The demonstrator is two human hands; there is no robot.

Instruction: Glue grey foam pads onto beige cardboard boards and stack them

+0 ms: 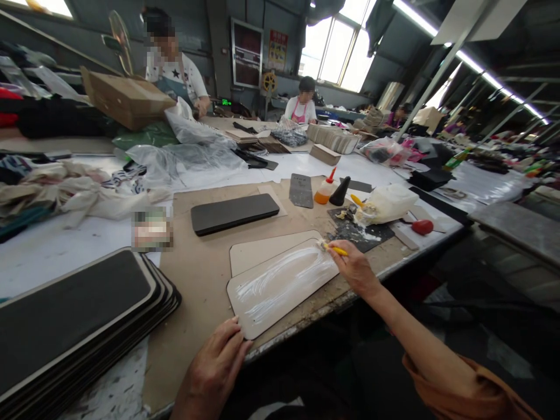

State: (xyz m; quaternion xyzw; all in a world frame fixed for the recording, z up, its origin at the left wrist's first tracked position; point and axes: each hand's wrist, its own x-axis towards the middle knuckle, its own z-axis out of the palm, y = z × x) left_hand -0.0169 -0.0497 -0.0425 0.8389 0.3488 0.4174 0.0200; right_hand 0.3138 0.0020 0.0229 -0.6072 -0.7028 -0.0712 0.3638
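Note:
A beige rounded panel (280, 289), streaked with wet white glue, lies slantwise near the table edge. It overlaps a second beige panel (254, 252) beneath it. With the fingers of my left hand (219, 361) I grip its near left corner. My right hand (356, 271) is closed around a brush with a yellow handle (340, 251); the bristles touch the panel's far right end. Beyond my right hand, a translucent plastic jug (389, 203) lies on its side on a glue-crusted dark sheet (371, 236), with another yellow handle at its mouth.
Dark panels (74, 315) are stacked at the left, and a thick dark panel (236, 213) lies ahead. An orange glue bottle (322, 192), a black cone-shaped object (340, 191) and a red object (422, 226) stand farther back. Co-workers sit across the tables.

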